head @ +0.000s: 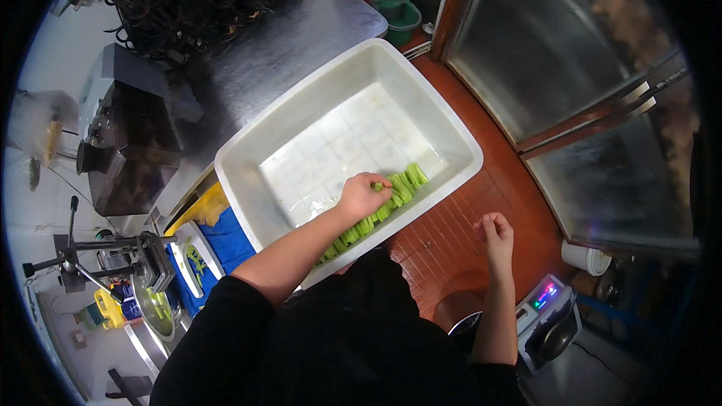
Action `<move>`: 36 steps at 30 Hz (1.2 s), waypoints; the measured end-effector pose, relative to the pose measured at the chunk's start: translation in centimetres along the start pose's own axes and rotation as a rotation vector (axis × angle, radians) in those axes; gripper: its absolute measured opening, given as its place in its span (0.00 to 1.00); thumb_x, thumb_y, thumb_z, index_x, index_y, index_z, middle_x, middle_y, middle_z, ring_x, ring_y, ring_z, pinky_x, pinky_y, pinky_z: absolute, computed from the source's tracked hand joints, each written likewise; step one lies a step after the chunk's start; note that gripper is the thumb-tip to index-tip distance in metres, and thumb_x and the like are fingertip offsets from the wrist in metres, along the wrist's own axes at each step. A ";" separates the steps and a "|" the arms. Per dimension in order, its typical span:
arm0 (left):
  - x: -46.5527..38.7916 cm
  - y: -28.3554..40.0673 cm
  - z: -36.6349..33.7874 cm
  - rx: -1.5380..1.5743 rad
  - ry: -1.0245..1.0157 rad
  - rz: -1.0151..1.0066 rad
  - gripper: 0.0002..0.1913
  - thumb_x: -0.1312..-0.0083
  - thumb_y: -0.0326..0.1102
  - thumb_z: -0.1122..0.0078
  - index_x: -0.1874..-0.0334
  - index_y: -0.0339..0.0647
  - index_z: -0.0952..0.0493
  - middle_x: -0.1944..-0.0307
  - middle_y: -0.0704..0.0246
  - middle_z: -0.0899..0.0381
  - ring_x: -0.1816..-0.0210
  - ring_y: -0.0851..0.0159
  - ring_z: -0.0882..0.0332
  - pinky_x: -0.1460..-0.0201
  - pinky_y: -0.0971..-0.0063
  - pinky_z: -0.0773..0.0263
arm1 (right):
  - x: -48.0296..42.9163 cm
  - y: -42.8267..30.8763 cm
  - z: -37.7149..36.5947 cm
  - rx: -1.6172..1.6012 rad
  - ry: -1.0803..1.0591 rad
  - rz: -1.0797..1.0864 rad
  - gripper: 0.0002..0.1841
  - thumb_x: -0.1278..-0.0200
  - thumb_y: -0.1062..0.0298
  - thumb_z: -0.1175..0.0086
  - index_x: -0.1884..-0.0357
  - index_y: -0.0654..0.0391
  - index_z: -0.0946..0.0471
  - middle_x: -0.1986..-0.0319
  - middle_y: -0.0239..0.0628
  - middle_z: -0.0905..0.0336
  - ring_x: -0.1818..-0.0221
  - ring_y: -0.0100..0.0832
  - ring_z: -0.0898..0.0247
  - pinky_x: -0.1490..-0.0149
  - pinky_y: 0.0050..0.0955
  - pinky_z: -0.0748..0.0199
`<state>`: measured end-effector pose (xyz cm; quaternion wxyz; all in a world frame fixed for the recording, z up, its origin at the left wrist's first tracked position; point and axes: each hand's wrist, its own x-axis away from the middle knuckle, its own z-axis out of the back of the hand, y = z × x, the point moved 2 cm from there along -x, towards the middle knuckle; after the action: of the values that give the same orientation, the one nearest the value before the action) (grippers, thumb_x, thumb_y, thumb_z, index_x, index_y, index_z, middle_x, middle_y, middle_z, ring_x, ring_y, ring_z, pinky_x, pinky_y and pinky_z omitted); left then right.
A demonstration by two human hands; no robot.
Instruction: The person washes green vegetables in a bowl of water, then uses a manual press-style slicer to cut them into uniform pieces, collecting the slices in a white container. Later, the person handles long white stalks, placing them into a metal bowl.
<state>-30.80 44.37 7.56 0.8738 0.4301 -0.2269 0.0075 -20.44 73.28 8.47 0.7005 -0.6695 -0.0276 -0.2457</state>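
Note:
My left hand reaches into a large white plastic tub, its curled fingers at a row of cut green celery stalks. The celery lies side by side along the tub wall nearest my body. The fingertips meet the pieces, but whether they grip one is hidden. My right hand hangs over the floor to the right of the tub, fingers bent in towards the thumb, with nothing visible in it.
A steel table bears a dark tangled mass. At left are a clamp-like metal device, a blue cloth, a white slicer-like tool with green scraps and a metal bowl. Glass-panelled doors stand at right.

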 end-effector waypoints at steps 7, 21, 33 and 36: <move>-0.5 0.0 -0.6 -0.216 -0.180 -0.049 0.20 0.40 0.51 0.42 0.54 0.42 0.21 0.49 0.55 0.27 0.48 0.53 0.28 0.42 0.66 0.34 | -0.7 -2.5 -4.8 -0.033 -0.172 0.129 0.09 0.32 0.66 0.52 0.70 0.59 0.27 0.75 0.29 0.25 0.73 0.17 0.33 0.66 0.17 0.33; 1.5 0.2 0.3 -0.132 -0.417 -0.164 0.47 0.44 0.57 0.42 0.29 0.38 0.52 0.29 0.49 0.55 0.29 0.43 0.56 0.32 0.44 0.54 | -6.9 -4.3 -16.0 1.488 -0.703 0.501 0.14 0.47 0.58 0.45 0.72 0.61 0.21 0.71 0.53 0.23 0.67 0.52 0.26 0.64 0.45 0.31; 33.1 -19.1 23.0 0.390 -0.036 -0.575 0.23 0.40 0.43 0.37 0.44 0.39 0.26 0.57 0.60 0.19 0.57 0.64 0.21 0.53 0.74 0.27 | 16.8 -14.7 -29.0 1.033 -0.715 0.649 0.12 0.37 0.65 0.47 0.57 0.61 0.23 0.64 0.41 0.21 0.62 0.31 0.28 0.57 0.27 0.30; 45.4 -31.3 27.6 0.801 0.315 -0.140 0.18 0.39 0.35 0.38 0.46 0.41 0.25 0.56 0.64 0.20 0.54 0.70 0.22 0.54 0.79 0.26 | 25.2 -9.2 -38.8 0.859 -1.163 0.449 0.12 0.37 0.66 0.47 0.57 0.64 0.23 0.63 0.46 0.22 0.63 0.35 0.28 0.55 0.29 0.30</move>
<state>5.72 -4.42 17.01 0.6603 0.7431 -0.0403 0.1009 -13.08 28.80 22.25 0.8055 -0.3489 -0.3492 0.3279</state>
